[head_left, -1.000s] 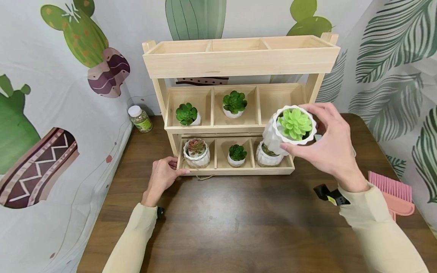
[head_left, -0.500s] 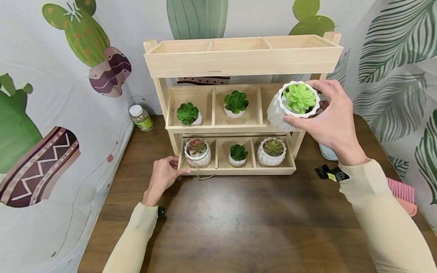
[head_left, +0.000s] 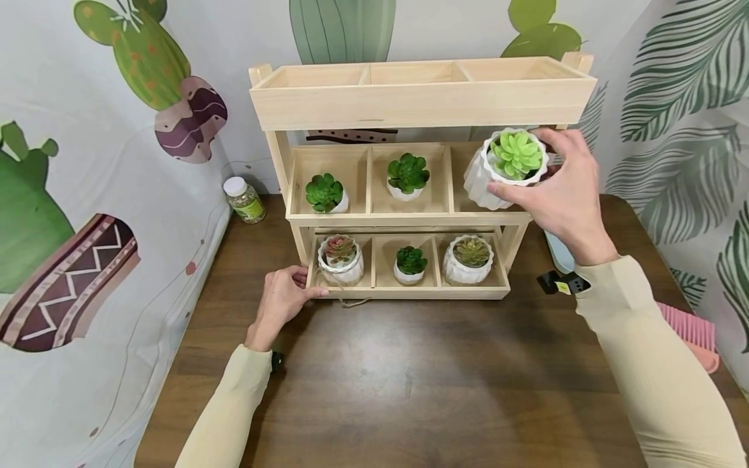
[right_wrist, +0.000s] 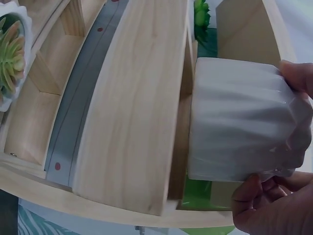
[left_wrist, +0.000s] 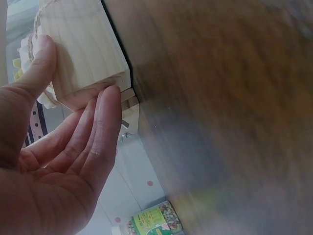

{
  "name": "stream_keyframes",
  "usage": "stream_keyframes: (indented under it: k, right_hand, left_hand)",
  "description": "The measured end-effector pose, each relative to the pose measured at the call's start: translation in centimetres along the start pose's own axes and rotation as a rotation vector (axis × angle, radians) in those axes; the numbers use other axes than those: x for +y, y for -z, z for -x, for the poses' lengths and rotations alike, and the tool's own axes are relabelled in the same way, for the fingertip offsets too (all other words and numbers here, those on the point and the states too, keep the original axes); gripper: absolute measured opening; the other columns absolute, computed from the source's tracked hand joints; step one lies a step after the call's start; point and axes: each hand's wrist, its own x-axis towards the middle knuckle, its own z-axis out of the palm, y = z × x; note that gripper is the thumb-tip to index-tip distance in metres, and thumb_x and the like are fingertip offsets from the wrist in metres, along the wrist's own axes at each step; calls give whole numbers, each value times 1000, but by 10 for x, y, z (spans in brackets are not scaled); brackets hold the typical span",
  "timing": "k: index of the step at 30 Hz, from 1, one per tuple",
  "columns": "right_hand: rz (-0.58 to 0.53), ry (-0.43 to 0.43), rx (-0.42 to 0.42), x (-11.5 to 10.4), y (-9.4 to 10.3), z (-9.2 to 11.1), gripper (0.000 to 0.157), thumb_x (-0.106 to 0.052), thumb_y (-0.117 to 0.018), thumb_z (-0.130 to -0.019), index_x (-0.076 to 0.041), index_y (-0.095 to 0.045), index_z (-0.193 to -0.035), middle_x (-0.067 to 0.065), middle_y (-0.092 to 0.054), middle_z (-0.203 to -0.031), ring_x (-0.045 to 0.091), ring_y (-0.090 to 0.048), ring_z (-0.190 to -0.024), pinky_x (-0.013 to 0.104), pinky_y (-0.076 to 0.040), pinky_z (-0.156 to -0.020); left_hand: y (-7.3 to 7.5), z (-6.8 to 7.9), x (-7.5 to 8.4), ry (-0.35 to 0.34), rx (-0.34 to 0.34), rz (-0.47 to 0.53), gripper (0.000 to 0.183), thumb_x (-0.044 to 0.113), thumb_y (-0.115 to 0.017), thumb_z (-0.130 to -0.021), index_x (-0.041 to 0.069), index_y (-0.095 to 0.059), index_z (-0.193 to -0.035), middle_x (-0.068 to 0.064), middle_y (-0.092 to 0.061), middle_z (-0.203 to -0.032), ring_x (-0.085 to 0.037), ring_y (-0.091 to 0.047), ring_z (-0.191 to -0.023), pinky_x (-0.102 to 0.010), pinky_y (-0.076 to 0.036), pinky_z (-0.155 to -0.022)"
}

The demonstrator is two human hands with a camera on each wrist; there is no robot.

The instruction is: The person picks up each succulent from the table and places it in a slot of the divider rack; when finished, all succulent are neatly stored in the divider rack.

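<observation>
My right hand (head_left: 564, 188) holds a white scalloped pot (head_left: 482, 182) with a light green succulent (head_left: 516, 155), thumb and fingers on either side of its rim. The pot is tilted, its base over the right compartment of the middle tier of a wooden plant stand (head_left: 421, 104). In the right wrist view, the white pot (right_wrist: 244, 120) stands close by the tier's front board (right_wrist: 132, 98). My left hand (head_left: 282, 300) grips the left front corner of the bottom tier, thumb on the front board and fingers at the end, as the left wrist view also shows.
Two small dark green succulents (head_left: 324, 193) sit in the middle tier's left and centre compartments. The bottom tier holds a reddish succulent pot (head_left: 341, 261), a small green one (head_left: 410, 265) and a brownish-green one (head_left: 468, 260). A jar (head_left: 244, 200) stands left, a pink brush (head_left: 687, 328) right.
My right hand has carried the potted succulent up and away from the bottom tier, then slightly farther back over the middle tier's right compartment. The left hand has stayed at its corner.
</observation>
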Motion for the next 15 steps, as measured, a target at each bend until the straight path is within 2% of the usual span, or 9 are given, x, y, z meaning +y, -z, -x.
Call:
stream_keyframes:
  k: [5,7,11,15]
  right_hand:
    - [19,8,5,4,-5,-3,80,-24,-101,-66,-3,-70,-137,-19,-49,-115,-5,-43,-100,16,-36,-85]
    - [28,12,2,5,-7,-4,80,-24,-101,-66,-2,-71,-136,-9,-56,-121,2,-48,-107,22,-37,-93]
    - [18,16,-13,7,-11,-6,81,-23,-101,-64,0,-70,-135,15,-62,-135,27,-56,-126,43,-36,-112]
    - [12,12,-25,8,-13,-7,81,-23,-101,-64,2,-70,-135,22,-62,-140,38,-55,-133,53,-34,-118]
  left_hand:
    - [0,0,0,-2,-2,1,54,34,-101,-77,-1,-79,-114,-15,-84,-99,-26,-80,-91,-43,-62,-84]
    - [0,0,-1,-2,-3,0,54,34,-101,-78,0,-79,-114,-15,-84,-99,-26,-80,-91,-42,-62,-83]
    - [0,0,-1,-1,-4,2,53,33,-100,-78,0,-79,-114,-14,-84,-99,-26,-80,-91,-41,-62,-83]
    - [0,0,-1,0,-5,6,53,33,-100,-78,0,-80,-114,-14,-84,-99,-26,-80,-91,-40,-61,-82]
